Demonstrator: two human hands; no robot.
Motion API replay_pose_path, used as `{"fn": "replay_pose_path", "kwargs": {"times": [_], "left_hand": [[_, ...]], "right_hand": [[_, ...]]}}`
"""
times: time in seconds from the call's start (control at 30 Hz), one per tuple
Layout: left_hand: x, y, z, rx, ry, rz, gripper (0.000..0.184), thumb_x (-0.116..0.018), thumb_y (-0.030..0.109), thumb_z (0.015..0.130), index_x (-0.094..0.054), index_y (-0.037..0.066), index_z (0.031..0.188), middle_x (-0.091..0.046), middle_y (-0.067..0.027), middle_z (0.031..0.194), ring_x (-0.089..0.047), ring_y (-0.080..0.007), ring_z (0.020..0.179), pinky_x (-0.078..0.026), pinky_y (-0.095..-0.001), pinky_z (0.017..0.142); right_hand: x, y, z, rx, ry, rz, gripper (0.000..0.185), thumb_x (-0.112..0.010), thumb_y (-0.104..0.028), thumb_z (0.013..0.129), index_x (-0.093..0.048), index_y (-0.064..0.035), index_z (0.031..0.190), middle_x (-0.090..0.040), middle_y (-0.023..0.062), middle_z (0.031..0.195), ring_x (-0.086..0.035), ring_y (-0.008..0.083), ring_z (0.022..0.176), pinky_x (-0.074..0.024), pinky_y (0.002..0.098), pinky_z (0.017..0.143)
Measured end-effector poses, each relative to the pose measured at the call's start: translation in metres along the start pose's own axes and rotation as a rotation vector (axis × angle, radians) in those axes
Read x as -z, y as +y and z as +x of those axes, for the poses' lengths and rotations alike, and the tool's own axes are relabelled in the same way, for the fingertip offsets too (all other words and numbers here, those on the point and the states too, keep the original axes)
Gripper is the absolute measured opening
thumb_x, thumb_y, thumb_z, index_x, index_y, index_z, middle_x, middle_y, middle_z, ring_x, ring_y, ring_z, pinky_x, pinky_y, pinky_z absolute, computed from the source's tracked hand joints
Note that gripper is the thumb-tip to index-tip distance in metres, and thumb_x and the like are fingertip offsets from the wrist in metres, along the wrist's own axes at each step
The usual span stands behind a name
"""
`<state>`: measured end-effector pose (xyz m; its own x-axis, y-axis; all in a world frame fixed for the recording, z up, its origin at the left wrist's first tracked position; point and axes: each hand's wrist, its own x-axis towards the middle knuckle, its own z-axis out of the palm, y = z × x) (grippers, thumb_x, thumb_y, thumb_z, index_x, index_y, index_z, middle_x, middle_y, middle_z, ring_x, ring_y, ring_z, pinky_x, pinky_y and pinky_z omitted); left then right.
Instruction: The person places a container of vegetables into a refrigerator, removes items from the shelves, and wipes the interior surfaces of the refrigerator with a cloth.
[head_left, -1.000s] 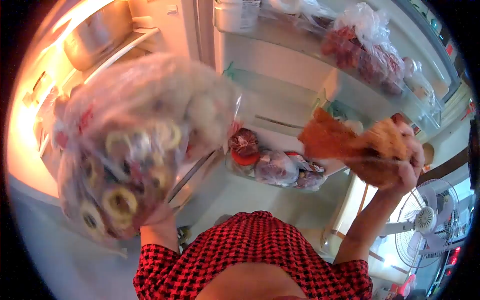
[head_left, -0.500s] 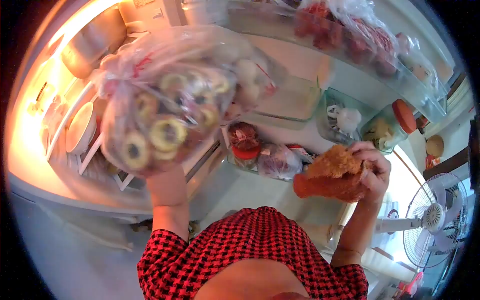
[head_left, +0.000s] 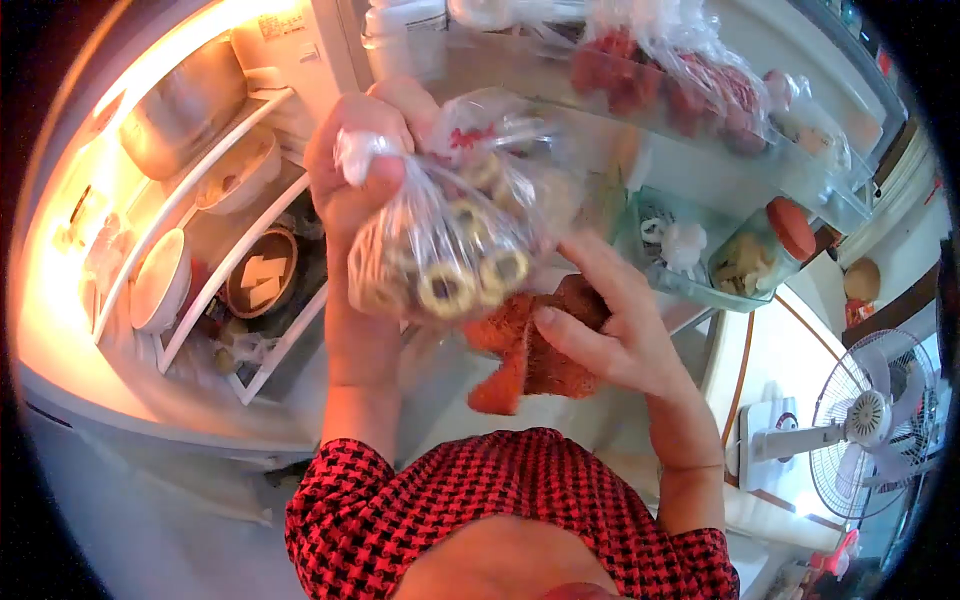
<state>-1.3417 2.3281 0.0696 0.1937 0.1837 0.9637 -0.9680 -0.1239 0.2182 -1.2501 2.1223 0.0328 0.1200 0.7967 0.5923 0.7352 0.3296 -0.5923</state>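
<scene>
Around us stands a white refrigerator (head_left: 330, 35), door swung wide, warm light falling on a rounded, brushed-metal pot (head_left: 190, 110) and a smooth, flared white bowl (head_left: 160, 280); a white caged fan (head_left: 868, 418) stands off to the right. We see the left hand (head_left: 340, 190) gripping the twisted neck of a knotted clear plastic bag (head_left: 410, 235), which hangs before the door shelves. The right hand (head_left: 620, 330) pinches a fuzzy, crumpled orange cloth (head_left: 565, 355) between thumb and fingers, just below the bag; we cannot tell whether cloth and bag touch. The step in hand, we judge, is holding the bag up with the cloth close beside it. Handling it from here calls for a firm hold on the knot and a light touch underneath: the film looks thin, glossy and creased, stretched over thick, pale yellow rings (head_left: 425, 292) with dark centres.
</scene>
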Motion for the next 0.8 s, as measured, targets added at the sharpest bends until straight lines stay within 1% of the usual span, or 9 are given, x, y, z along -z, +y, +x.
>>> {"fn": "replay_pose_path", "kwargs": {"times": [0.2, 0.27, 0.3, 0.4, 0.53, 0.6, 0.67, 0.7, 0.8], "left_hand": [[0.037, 0.007, -0.028, 0.145, 0.125, 0.316, 0.024, -0.062, 0.021, 0.078, -0.052, 0.001, 0.086, -0.052, -0.0234, 0.108, -0.053, -0.0290, 0.098, -0.043, -0.0365, 0.081], [0.047, 0.008, -0.039, -0.017, 0.403, 0.202, 0.023, -0.060, 0.022, 0.081, -0.051, 0.004, 0.090, -0.047, -0.0222, 0.117, -0.051, -0.0279, 0.103, -0.041, -0.0408, 0.088], [0.051, 0.013, -0.048, 0.091, 0.507, -0.107, 0.020, -0.054, 0.025, 0.086, -0.050, 0.007, 0.092, -0.048, -0.0167, 0.117, -0.049, -0.0266, 0.105, -0.041, -0.0435, 0.090], [0.058, 0.030, -0.059, 0.108, 0.634, -0.237, 0.019, -0.047, 0.027, 0.090, -0.048, 0.008, 0.092, -0.050, -0.0097, 0.109, -0.049, -0.0254, 0.103, -0.042, -0.0453, 0.090], [0.044, 0.038, -0.057, 0.020, 0.491, -0.435, 0.018, -0.046, 0.028, 0.090, -0.047, 0.010, 0.091, -0.048, -0.0051, 0.097, -0.050, -0.0240, 0.097, -0.043, -0.0437, 0.087], [0.029, 0.038, -0.049, 0.022, 0.517, -0.365, 0.021, -0.050, 0.030, 0.088, -0.047, 0.009, 0.088, -0.049, -0.0071, 0.094, -0.050, -0.0251, 0.096, -0.044, -0.0413, 0.084], [0.022, 0.030, -0.045, -0.010, 0.150, -0.175, 0.025, -0.058, 0.030, 0.083, -0.047, 0.007, 0.084, -0.049, -0.0086, 0.087, -0.051, -0.0264, 0.093, -0.045, -0.0402, 0.079], [0.004, 0.028, -0.044, -0.037, 0.321, 0.135, 0.028, -0.062, 0.028, 0.080, -0.048, 0.005, 0.083, -0.052, -0.0105, 0.080, -0.053, -0.0279, 0.085, -0.046, -0.0396, 0.071], [-0.030, 0.014, -0.037, -0.145, 0.225, 0.489, 0.025, -0.065, 0.022, 0.078, -0.050, 0.002, 0.083, -0.055, -0.0142, 0.080, -0.055, -0.0287, 0.077, -0.046, -0.0406, 0.069]], "right_hand": [[-0.009, -0.005, 0.017, -0.014, 0.001, -0.088, 0.062, -0.062, -0.013, 0.073, -0.035, 0.0020, 0.127, -0.046, 0.0229, 0.117, -0.046, 0.0371, 0.108, -0.0383, 0.0373, 0.090], [-0.014, -0.002, 0.022, -0.047, 0.035, -0.134, 0.060, -0.061, -0.011, 0.071, -0.037, 0.0014, 0.125, -0.047, 0.0209, 0.116, -0.047, 0.0341, 0.107, -0.0371, 0.0355, 0.091], [-0.016, 0.000, 0.024, -0.087, 0.075, -0.181, 0.059, -0.061, -0.009, 0.069, -0.040, 0.0008, 0.124, -0.047, 0.0189, 0.115, -0.048, 0.0312, 0.105, -0.0358, 0.0337, 0.092], [-0.019, -0.009, 0.031, -0.121, 0.030, -0.130, 0.061, -0.061, -0.009, 0.069, -0.040, 0.0001, 0.125, -0.044, 0.0200, 0.121, -0.045, 0.0316, 0.111, -0.0345, 0.0343, 0.094], [-0.015, -0.004, 0.030, -0.138, -0.048, -0.102, 0.062, -0.061, -0.010, 0.069, -0.040, -0.0002, 0.126, -0.043, 0.0199, 0.124, -0.043, 0.0315, 0.115, -0.0338, 0.0354, 0.095], [-0.012, 0.001, 0.022, -0.012, -0.099, -0.136, 0.061, -0.062, -0.014, 0.073, -0.038, -0.0024, 0.128, -0.039, 0.0208, 0.129, -0.041, 0.0356, 0.117, -0.0352, 0.0381, 0.095], [-0.010, 0.001, 0.005, -0.037, -0.064, -0.084, 0.057, -0.062, -0.013, 0.073, -0.042, -0.0020, 0.125, -0.040, 0.0195, 0.128, -0.044, 0.0338, 0.114, -0.0367, 0.0376, 0.093], [-0.009, 0.000, -0.003, -0.048, -0.034, -0.036, 0.053, -0.063, -0.013, 0.073, -0.045, -0.0017, 0.122, -0.042, 0.0183, 0.128, -0.047, 0.0320, 0.112, -0.0382, 0.0372, 0.091], [0.000, 0.000, -0.023, -0.104, 0.071, 0.047, 0.044, -0.063, -0.011, 0.073, -0.052, -0.0002, 0.114, -0.049, 0.0180, 0.120, -0.052, 0.0302, 0.105, -0.0405, 0.0358, 0.088]]}}
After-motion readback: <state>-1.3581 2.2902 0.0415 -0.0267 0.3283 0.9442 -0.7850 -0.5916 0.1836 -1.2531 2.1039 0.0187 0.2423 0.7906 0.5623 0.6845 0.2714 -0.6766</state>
